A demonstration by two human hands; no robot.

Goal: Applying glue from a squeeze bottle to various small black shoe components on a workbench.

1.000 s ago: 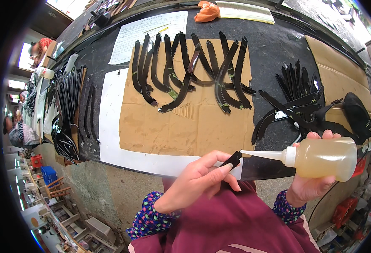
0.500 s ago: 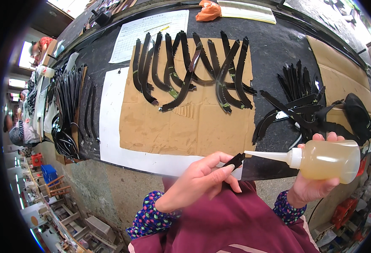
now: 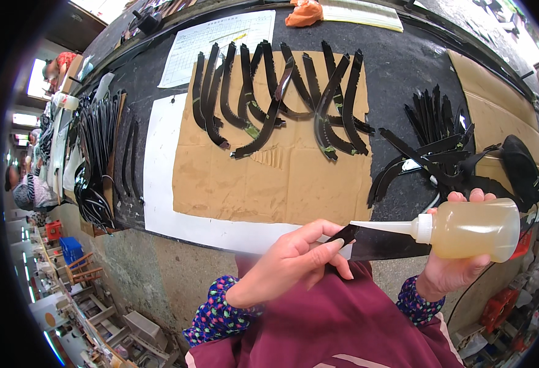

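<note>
A worker at a long table (image 3: pixel 404 67) holds a flat black strip (image 3: pixel 379 243) just above the lap, at about 6 o'clock in the head view, its long axis running nearly level from 9 o'clock to 3 o'clock. The left hand (image 3: pixel 288 267) has its grip pressed together on the strip's pointed left end, thumb below and fingertips (image 3: pixel 334 228) on top, pinching the piece. The right hand (image 3: pixel 459 270) wraps a clear squeeze bottle (image 3: pixel 471 230) of yellowish liquid, fingers closed around its body, with the bottle lying on its side. Its long white nozzle (image 3: pixel 383 226) points toward 9 o'clock, and the tip sits right at the strip's upper edge, just beside the left fingertips; whether it touches cannot be told. So the strip lies between the two hands, at 3 o'clock from the left grip and directly under the nozzle, with the left hand the nearer one to the point where tip meets strip. Up the table, toward 12 o'clock, a row of curved black strips (image 3: pixel 281 98) lies fanned out on a brown cardboard sheet (image 3: pixel 269 178), some overlapping. A loose heap of more black pieces (image 3: pixel 441 141) sits at 2 o'clock, another bundle (image 3: pixel 98 159) at 9 o'clock near the table's left edge, and a printed paper (image 3: pixel 220 43) and an orange cloth (image 3: pixel 303 13) lie at the far side. Other people sit well apart at far left.
</note>
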